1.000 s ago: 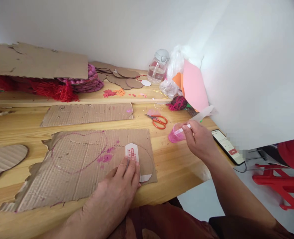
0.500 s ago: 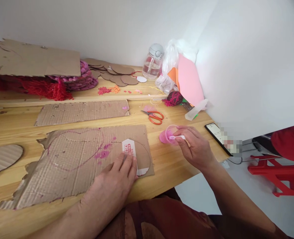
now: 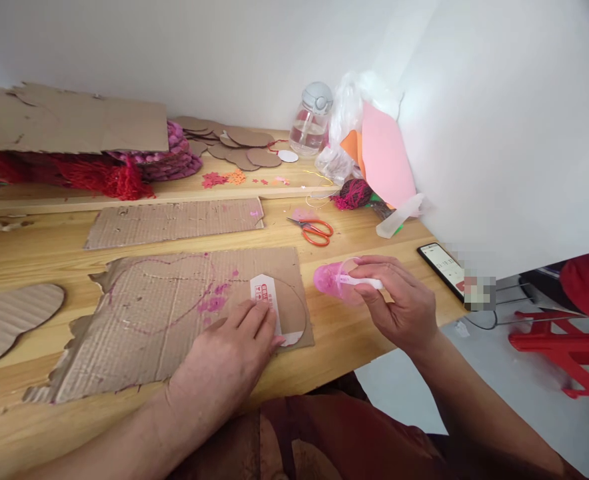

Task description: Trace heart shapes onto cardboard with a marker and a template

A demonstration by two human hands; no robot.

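Pressing flat, the open left hand (image 3: 224,360) pins a white cutout (image 3: 266,301) to the cardboard sheet (image 3: 164,320) — right of it, the right hand (image 3: 399,303) pinches a stick (image 3: 363,283), perhaps a brush, in a pink cup (image 3: 330,280).

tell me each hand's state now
Left hand: open, fingers flat on the cardboard circle.
Right hand: closed on a white stick at the pink cup.
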